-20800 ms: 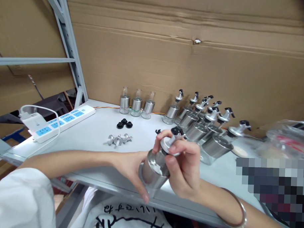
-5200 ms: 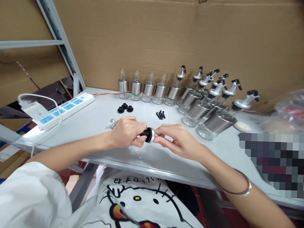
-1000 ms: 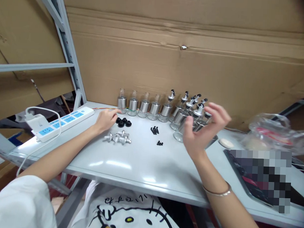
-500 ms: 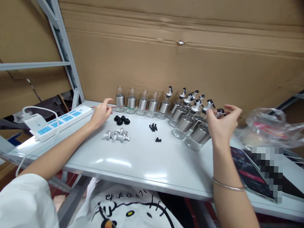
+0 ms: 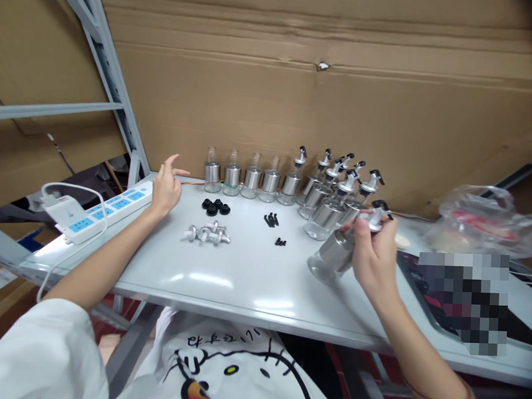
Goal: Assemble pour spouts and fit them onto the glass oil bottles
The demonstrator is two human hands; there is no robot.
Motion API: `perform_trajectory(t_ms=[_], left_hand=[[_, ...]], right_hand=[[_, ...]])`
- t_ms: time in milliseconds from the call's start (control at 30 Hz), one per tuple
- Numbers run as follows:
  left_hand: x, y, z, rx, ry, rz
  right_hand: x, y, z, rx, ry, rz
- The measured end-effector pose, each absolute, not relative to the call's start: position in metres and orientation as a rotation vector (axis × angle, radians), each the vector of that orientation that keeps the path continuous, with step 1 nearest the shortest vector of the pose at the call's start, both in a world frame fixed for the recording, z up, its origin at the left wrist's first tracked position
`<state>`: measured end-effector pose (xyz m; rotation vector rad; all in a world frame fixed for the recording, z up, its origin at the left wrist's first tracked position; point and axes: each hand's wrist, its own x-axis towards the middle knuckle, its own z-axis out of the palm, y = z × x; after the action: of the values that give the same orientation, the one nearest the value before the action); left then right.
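Note:
My right hand (image 5: pixel 375 258) grips the neck of an oil bottle (image 5: pixel 337 251), a glass bottle with a steel band and a pour spout with a black flip tip, tilted over the table's right side. My left hand (image 5: pixel 166 187), empty with fingers apart, hovers left of a row of open-necked glass bottles (image 5: pixel 252 180). Behind the held bottle stand several spouted bottles (image 5: pixel 329 212). Between my hands lie black rubber stoppers (image 5: pixel 215 207), silver pour spouts (image 5: pixel 208 233), black flip tips (image 5: pixel 271 219) and tiny black caps (image 5: pixel 281 242).
A white power strip (image 5: pixel 112 211) with a plugged-in cable lies along the left edge. At the right are a clear plastic bag (image 5: pixel 479 221) and a dark tablet-like device (image 5: pixel 432 304), partly blurred out. A cardboard wall (image 5: pixel 269 106) rises behind the white table (image 5: pixel 237 280).
My right hand has closed round the bottle's neck and brought it nearer to me, away from the other spouted bottles. My left hand has drawn back slightly to the left.

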<state>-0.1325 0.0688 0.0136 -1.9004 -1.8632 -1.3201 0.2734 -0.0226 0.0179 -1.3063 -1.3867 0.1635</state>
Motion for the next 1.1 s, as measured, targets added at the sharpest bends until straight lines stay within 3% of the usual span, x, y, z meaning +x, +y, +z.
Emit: perform_trajectory(t_ms=[300,433,600,733,967,1100], left_hand=[[-0.092,0.030,0.034,-2.081,-1.613,-1.829],[-0.054,-0.026,0.037,-2.823,-1.261,-1.990],[-0.016,-0.058,0.023,-3.696,-0.939,-1.377],[0.000,-0.041,0.007,-3.785,-0.992,-1.552],[-0.003,-0.030,0.003,-4.175,-0.976,-0.903],[-0.009,-0.030,0.006,-4.145,-1.101,-0.896]], right_hand=[[0.202,-0.060,0.013,-0.908,-1.511,0.676],[0.182,-0.069,0.022,-0.729,-1.571,0.915],[0.170,-0.067,0.034,-0.551,-1.687,1.112],[0.161,-0.059,0.037,-0.436,-1.650,1.200],[0.145,-0.067,0.025,-0.455,-1.704,1.103],[0.148,-0.059,0.028,-0.411,-1.825,1.125]])
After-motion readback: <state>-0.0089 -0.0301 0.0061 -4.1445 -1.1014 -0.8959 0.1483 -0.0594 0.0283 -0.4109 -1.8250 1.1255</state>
